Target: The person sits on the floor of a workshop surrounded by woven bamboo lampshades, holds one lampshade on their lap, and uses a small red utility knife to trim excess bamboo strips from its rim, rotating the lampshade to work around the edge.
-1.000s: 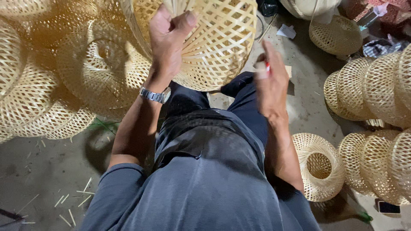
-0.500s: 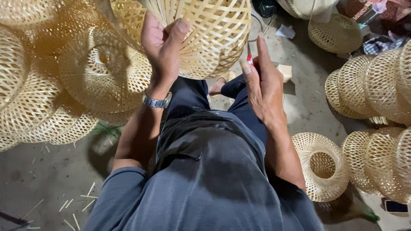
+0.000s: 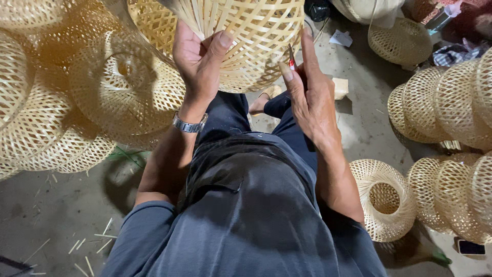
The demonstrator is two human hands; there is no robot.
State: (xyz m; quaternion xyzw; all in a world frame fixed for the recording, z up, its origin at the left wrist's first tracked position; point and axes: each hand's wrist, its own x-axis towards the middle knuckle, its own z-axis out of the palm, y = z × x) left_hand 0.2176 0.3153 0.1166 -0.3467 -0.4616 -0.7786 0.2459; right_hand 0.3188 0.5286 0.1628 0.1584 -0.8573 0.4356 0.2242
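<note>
A woven bamboo basket [image 3: 256, 36] is held up in front of me, its loose strips pointing toward me. My left hand [image 3: 197, 59], with a metal watch at the wrist, grips the basket's rim and loose strips. My right hand [image 3: 307, 87] is just right of the basket's lower side and holds a small red-handled tool [image 3: 291, 59] between thumb and fingers, its tip near the weave. I am seated, with dark trousers and a bare foot [image 3: 262, 100] below the basket.
Piles of woven bamboo baskets fill the left [image 3: 77, 102] and right [image 3: 451, 107] sides. One basket [image 3: 384, 197] lies by my right elbow. Bamboo slivers [image 3: 87, 246] are scattered on the concrete floor, and a phone [image 3: 470, 247] lies at lower right.
My right hand has come in from the side toward the basket with the red tool. The basket has turned slightly and my left hand has shifted its grip on the rim.
</note>
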